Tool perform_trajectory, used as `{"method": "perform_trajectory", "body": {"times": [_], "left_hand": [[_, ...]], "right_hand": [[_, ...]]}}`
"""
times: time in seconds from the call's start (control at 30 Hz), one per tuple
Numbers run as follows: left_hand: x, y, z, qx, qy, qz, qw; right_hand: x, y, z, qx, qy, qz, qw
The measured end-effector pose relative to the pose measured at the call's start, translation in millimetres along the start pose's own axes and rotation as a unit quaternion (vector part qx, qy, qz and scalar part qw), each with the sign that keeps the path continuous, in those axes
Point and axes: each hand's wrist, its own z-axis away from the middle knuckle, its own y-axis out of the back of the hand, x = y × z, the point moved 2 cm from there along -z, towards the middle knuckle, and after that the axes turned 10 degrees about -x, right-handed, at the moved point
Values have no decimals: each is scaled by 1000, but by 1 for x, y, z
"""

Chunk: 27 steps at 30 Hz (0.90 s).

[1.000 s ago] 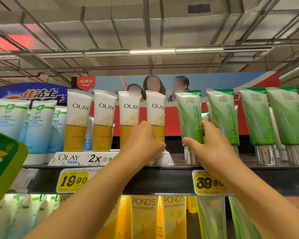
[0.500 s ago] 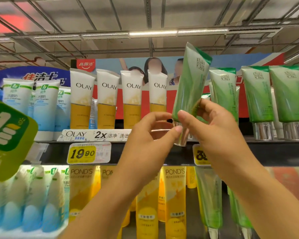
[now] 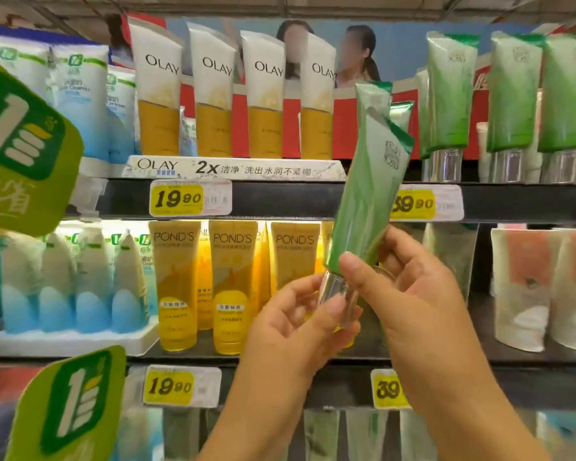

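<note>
Our right hand (image 3: pixel 413 294) pinches the green cleanser tube (image 3: pixel 368 194); our left hand (image 3: pixel 293 331) grips its silver cap (image 3: pixel 336 289); the tube tilts upper-right.

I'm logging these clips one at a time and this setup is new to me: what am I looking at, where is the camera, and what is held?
There is no machine: these are a person's two bare hands, seen from a wide-angle camera worn on the head, facing shop shelves. The right hand pinches the lower end of a green tube, tilted with its crimped end up, and the left hand curls round its clear cap. Behind, the upper shelf carries Olay tubes and more green tubes; the shelf below carries yellow Pond's tubes. A yellow price tag reads 19.90.
</note>
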Motion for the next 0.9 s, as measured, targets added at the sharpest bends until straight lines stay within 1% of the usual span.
{"method": "perform_trajectory", "body": {"times": [0.2, 0.33, 0.4, 0.5, 0.77, 0.9], "left_hand": [[-29, 12, 43, 10, 81, 72, 994], [-43, 21, 71, 14, 145, 107, 984], [-49, 26, 84, 18, 178, 127, 976], [-57, 31, 102, 19, 225, 158, 961], [-83, 31, 151, -23, 320, 199, 926], [-94, 27, 175, -23, 367, 211, 906]], "right_hand": [[26, -6, 51, 86, -65, -8, 994], [42, -11, 80, 103, -120, -28, 987], [47, -11, 94, 112, -143, -52, 982], [53, -10, 114, 147, -167, -58, 973], [59, -5, 180, 232, -218, -64, 946], [58, -4, 209, 266, -244, -71, 930]]}}
